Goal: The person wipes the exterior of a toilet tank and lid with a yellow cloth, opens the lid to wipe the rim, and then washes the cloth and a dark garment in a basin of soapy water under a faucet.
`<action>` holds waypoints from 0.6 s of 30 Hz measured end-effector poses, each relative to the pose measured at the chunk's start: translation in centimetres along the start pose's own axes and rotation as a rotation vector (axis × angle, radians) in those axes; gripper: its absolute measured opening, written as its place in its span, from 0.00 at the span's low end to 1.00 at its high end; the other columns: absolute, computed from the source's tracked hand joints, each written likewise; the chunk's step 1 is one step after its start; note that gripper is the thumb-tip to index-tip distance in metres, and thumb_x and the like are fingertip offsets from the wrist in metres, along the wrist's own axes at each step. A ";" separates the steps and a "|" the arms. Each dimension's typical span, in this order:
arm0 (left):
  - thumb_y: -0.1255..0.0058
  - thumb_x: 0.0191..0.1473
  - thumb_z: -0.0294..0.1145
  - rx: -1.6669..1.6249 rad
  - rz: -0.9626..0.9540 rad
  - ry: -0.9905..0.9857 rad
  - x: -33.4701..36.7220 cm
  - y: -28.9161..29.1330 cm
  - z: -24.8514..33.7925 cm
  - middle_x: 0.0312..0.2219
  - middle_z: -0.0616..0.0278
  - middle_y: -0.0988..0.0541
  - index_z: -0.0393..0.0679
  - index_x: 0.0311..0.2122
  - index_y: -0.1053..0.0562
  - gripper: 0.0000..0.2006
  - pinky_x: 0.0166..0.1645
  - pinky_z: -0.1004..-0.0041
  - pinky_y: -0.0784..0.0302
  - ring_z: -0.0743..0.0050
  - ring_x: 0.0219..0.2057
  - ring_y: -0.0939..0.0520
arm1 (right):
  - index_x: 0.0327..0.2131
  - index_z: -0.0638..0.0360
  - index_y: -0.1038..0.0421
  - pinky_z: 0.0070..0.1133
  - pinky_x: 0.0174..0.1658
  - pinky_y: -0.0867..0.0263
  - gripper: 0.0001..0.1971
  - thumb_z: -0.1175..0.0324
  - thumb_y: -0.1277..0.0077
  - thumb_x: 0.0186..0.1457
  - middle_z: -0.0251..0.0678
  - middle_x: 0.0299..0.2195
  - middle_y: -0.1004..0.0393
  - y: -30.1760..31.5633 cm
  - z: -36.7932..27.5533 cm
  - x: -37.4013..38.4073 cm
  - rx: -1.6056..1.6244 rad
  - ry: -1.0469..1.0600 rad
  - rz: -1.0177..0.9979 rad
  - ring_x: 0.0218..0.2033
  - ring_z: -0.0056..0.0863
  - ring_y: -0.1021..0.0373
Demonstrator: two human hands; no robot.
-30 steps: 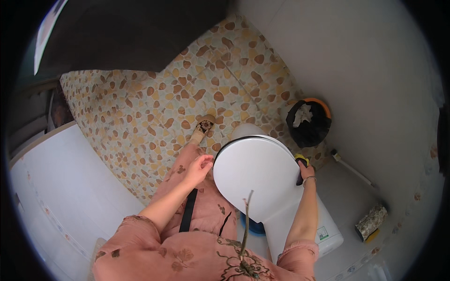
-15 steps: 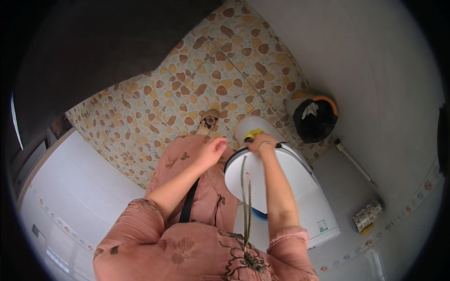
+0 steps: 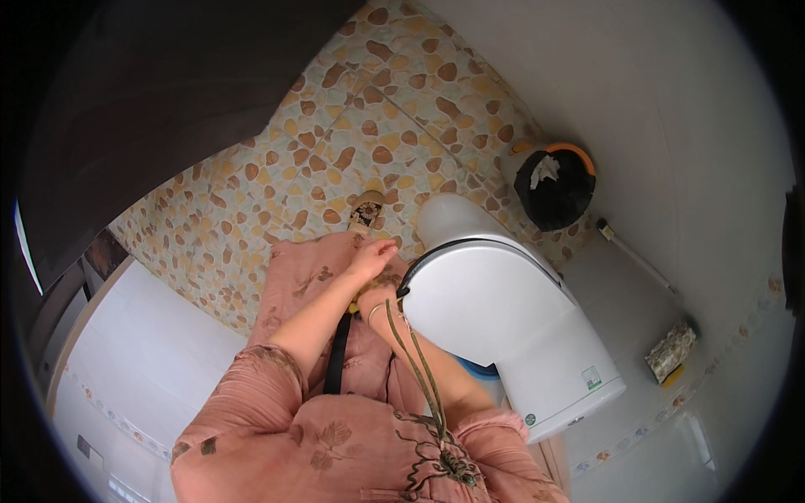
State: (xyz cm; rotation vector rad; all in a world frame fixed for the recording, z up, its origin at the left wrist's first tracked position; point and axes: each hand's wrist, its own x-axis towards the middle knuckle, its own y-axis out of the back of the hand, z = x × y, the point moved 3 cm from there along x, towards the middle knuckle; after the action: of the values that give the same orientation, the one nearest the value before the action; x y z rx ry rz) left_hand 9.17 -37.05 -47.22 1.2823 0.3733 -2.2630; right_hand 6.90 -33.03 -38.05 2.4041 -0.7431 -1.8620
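Head view: pebble-patterned flooring [image 3: 360, 142] in brown, yellow and pale green runs between a dark panel [image 3: 168, 109] at upper left and a pale wall [image 3: 620, 84] at right. Right of centre stands a white toilet [image 3: 486, 302], a dark line edging its rounded lid; part of a blue object [image 3: 480, 370] shows beneath its near side. The left hand [image 3: 375, 258] lies near the toilet's left edge, its fingers loosely extended, above the right hand [image 3: 376, 295]. The right hand, with a bracelet [image 3: 376, 312] at the wrist, is partly covered by the left; a small yellow object [image 3: 353, 308] shows at its outer side, just left of the toilet, but whether the fingers close around it cannot be told. Beyond the toilet, a bin with an orange rim [image 3: 580, 157] and black liner [image 3: 553, 205] contains crumpled white paper [image 3: 545, 171]. A white-handled tool [image 3: 639, 258] and a patterned cylinder [image 3: 671, 349] lie farther right.
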 end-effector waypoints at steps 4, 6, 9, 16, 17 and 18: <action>0.58 0.54 0.47 -0.009 -0.288 -0.095 -0.9 -4.0 0.6 0.47 0.49 0.31 0.39 0.53 0.40 0.27 0.50 0.72 0.36 0.62 0.48 0.30 | 0.39 0.55 0.28 0.28 0.43 0.38 0.14 0.64 0.54 0.49 0.38 0.43 0.30 -3.2 -1.5 -5.3 0.153 0.076 -0.087 0.44 0.31 0.33; 0.59 0.54 0.49 0.112 -0.310 -0.113 -2.5 -5.9 1.5 0.50 0.51 0.34 0.39 0.56 0.44 0.30 0.54 0.74 0.40 0.66 0.51 0.33 | 0.38 0.56 0.28 0.28 0.42 0.37 0.15 0.62 0.52 0.47 0.39 0.42 0.30 -5.4 -1.3 -7.9 0.184 0.077 -0.056 0.43 0.31 0.32; 0.61 0.54 0.52 0.097 -0.205 -0.055 -3.6 -7.4 1.3 0.53 0.52 0.37 0.40 0.58 0.48 0.32 0.56 0.72 0.44 0.66 0.54 0.37 | 0.38 0.57 0.28 0.26 0.41 0.35 0.18 0.59 0.49 0.43 0.40 0.41 0.30 -7.5 0.0 -12.7 0.260 0.019 -0.021 0.41 0.32 0.32; 0.62 0.51 0.59 -0.361 -0.047 0.154 -6.4 -10.2 -4.2 0.50 0.58 0.35 0.44 0.55 0.43 0.34 0.52 0.62 0.39 0.61 0.49 0.33 | 0.37 0.51 0.28 0.36 0.42 0.37 0.18 0.54 0.49 0.42 0.38 0.38 0.30 -22.4 4.9 -23.4 0.599 -0.302 0.306 0.39 0.38 0.32; 0.62 0.51 0.60 -0.444 -0.030 0.130 -5.8 -10.3 -5.9 0.50 0.57 0.35 0.44 0.56 0.45 0.35 0.50 0.61 0.37 0.60 0.48 0.32 | 0.37 0.50 0.28 0.35 0.41 0.37 0.19 0.53 0.49 0.42 0.38 0.39 0.30 -24.1 5.4 -25.6 0.675 -0.345 0.349 0.39 0.38 0.32; 0.60 0.48 0.62 -0.470 -0.051 0.121 -5.3 -10.4 -6.6 0.46 0.58 0.31 0.44 0.55 0.43 0.36 0.48 0.61 0.36 0.62 0.45 0.30 | 0.37 0.50 0.28 0.34 0.41 0.36 0.20 0.51 0.50 0.42 0.39 0.39 0.30 -26.1 6.2 -27.6 0.752 -0.392 0.394 0.39 0.38 0.32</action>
State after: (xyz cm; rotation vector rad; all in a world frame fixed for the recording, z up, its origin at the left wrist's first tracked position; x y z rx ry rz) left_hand 10.39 -23.73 -46.16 1.1660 0.9279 -1.9760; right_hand 5.56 2.08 -22.34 1.9260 -2.0860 -2.1387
